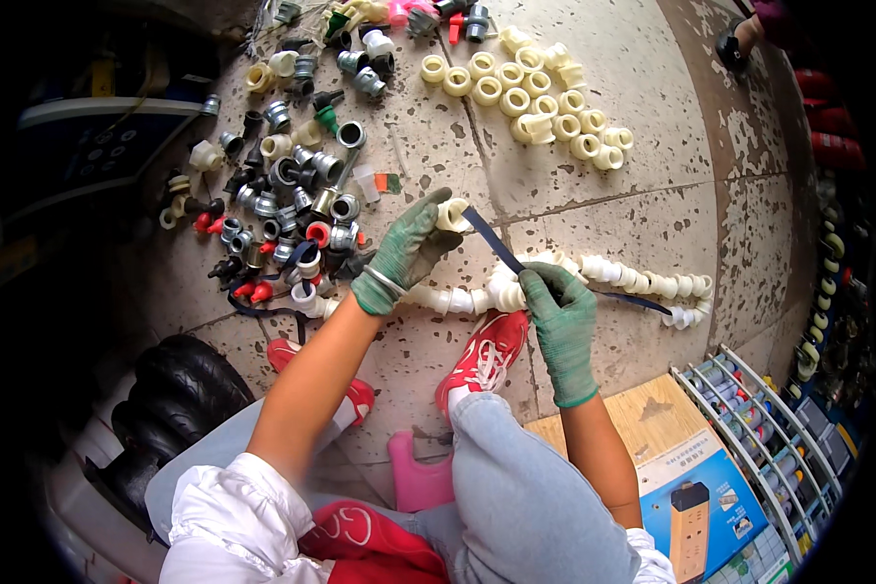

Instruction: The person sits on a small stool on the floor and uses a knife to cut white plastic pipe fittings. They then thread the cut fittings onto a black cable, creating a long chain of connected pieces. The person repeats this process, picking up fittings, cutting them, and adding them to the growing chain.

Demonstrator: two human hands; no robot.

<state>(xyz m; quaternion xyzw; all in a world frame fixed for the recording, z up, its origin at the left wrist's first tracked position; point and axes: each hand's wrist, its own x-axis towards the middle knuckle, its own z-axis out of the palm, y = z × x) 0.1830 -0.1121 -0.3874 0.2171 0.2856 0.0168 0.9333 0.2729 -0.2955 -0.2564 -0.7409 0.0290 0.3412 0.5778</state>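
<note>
My left hand (401, 251), in a green glove, pinches a cream plastic ring fitting (454, 215) above the floor. My right hand (563, 326), also gloved in green, grips a dark blue strap (493, 239). The strap's far end meets the ring's opening; I cannot tell how far through it goes. Below both hands, a long string of cream fittings (652, 283) curves across the floor, with a piece of strap showing near its right bend. More loose cream ring fittings (514, 101) lie grouped beyond my hands.
Metal, black and red pipe fittings (307, 175) lie heaped at the left. Red shoes (487, 352) rest near the string. At the lower right are a wooden board (657, 409), a blue box (696, 516) and a white rack (759, 428). Another person's foot (735, 44) shows at the far right.
</note>
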